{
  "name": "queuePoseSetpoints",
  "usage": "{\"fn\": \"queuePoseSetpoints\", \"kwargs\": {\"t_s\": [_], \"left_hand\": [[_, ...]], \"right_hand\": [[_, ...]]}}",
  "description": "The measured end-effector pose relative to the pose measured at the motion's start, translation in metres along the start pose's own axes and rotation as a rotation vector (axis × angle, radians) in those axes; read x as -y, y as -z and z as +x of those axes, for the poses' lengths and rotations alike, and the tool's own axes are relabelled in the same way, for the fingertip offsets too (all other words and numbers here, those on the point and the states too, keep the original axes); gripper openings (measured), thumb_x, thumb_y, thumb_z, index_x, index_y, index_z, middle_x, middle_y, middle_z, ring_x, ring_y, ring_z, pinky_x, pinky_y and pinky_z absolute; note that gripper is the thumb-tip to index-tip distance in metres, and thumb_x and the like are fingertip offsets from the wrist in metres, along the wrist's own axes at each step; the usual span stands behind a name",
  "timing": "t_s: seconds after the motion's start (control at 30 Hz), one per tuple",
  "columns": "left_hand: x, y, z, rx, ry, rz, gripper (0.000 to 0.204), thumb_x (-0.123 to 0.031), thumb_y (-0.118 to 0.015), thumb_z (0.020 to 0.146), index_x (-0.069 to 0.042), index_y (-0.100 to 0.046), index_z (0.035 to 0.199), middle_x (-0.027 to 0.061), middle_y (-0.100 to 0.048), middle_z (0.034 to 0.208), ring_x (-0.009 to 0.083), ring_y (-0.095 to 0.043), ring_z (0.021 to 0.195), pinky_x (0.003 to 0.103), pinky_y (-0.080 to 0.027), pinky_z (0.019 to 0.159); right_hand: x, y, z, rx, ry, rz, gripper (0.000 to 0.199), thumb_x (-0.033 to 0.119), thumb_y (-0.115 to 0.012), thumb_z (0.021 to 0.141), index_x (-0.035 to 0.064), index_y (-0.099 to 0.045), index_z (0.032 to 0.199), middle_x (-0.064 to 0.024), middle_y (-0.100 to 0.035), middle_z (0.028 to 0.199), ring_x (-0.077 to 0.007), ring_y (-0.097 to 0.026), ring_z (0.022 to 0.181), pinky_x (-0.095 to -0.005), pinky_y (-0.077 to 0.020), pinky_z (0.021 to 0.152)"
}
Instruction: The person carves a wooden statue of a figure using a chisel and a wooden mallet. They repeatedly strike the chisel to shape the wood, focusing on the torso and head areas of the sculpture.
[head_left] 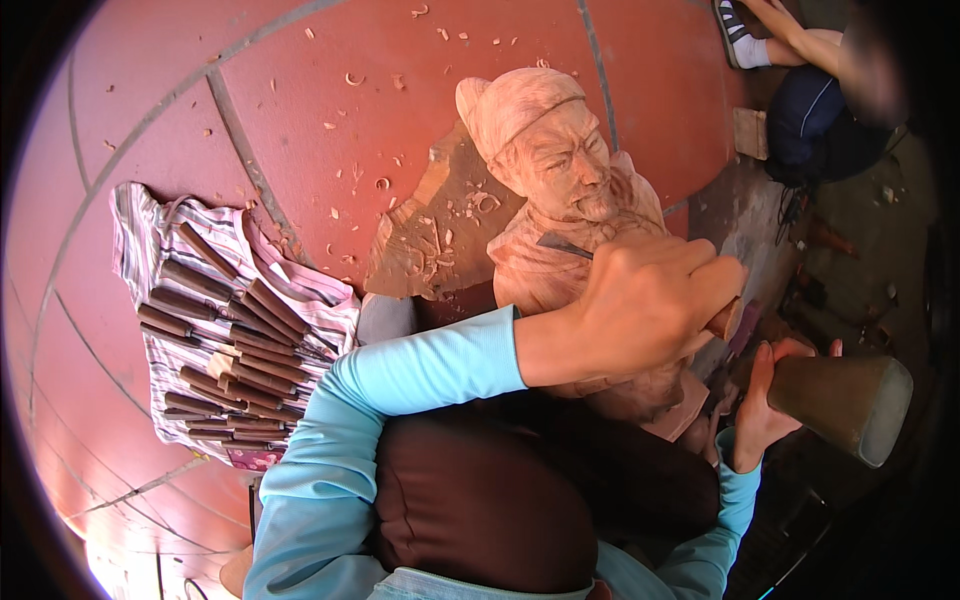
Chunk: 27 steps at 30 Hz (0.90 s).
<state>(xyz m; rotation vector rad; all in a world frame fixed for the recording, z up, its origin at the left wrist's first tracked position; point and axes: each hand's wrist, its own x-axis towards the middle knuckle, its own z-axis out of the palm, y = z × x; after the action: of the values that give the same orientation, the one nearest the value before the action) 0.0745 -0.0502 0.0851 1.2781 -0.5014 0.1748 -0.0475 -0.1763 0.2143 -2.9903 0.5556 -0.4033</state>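
Observation:
A reddish wooden bust point(560, 170) of a capped, bearded figure stands in front of me, leaning on my lap. My left hand point(650, 300) is fisted around a chisel point(565, 245), whose steel blade rests on the bust's chest below the beard. My right hand point(765, 400) grips the handle of a heavy dark mallet point(845, 400), held off to the right of the chisel's butt and apart from it. Both my sleeves are light blue.
Several wood-handled chisels point(235, 340) lie on a striped cloth point(140, 225) on the red floor point(300, 90) at left. Wood shavings are scattered about. A flat wood slab point(440, 230) lies behind the bust. Another person point(820, 90) sits at the top right.

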Motion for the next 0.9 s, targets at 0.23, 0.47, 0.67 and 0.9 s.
{"fn": "queuePoseSetpoints", "kwargs": {"t_s": [0.23,0.47,0.67,0.9], "left_hand": [[0.004,0.005,-0.002,0.007,-0.042,-0.011,0.023,-0.006,-0.07,0.059,-0.008,-0.048,0.066,0.0053,-0.041,0.058,0.0229,-0.047,0.048,0.035,-0.036,0.043],[0.007,0.01,-0.01,0.066,-0.094,0.022,0.023,-0.017,-0.07,0.055,-0.011,-0.05,0.066,0.002,-0.043,0.058,0.019,-0.053,0.052,0.033,-0.04,0.046],[0.009,0.009,-0.015,0.095,-0.122,0.052,0.024,-0.018,-0.07,0.056,-0.011,-0.05,0.066,0.002,-0.044,0.058,0.0193,-0.053,0.051,0.033,-0.04,0.046],[0.011,0.012,-0.011,0.039,-0.094,-0.009,0.023,-0.009,-0.07,0.056,-0.009,-0.049,0.065,0.0039,-0.042,0.059,0.021,-0.049,0.05,0.033,-0.037,0.043]], "right_hand": [[-0.036,0.006,-0.014,0.042,0.057,-0.081,0.056,-0.004,-0.069,0.075,-0.0034,-0.048,0.127,-0.0137,-0.064,0.112,-0.0231,-0.061,0.102,-0.032,-0.0438,0.092],[-0.001,-0.004,0.006,0.099,0.339,-0.301,0.021,-0.002,-0.062,0.082,0.0007,-0.053,0.101,-0.0111,-0.053,0.08,-0.0226,-0.052,0.067,-0.0329,-0.0448,0.083],[-0.005,-0.004,0.0,0.043,0.253,-0.189,0.026,0.004,-0.062,0.083,0.0005,-0.051,0.106,-0.0108,-0.055,0.079,-0.0217,-0.055,0.069,-0.0336,-0.0431,0.083],[-0.031,0.008,-0.013,0.006,0.073,-0.11,0.057,-0.001,-0.068,0.074,-0.0036,-0.048,0.127,-0.0147,-0.06,0.113,-0.025,-0.059,0.101,-0.0337,-0.0446,0.09]]}}
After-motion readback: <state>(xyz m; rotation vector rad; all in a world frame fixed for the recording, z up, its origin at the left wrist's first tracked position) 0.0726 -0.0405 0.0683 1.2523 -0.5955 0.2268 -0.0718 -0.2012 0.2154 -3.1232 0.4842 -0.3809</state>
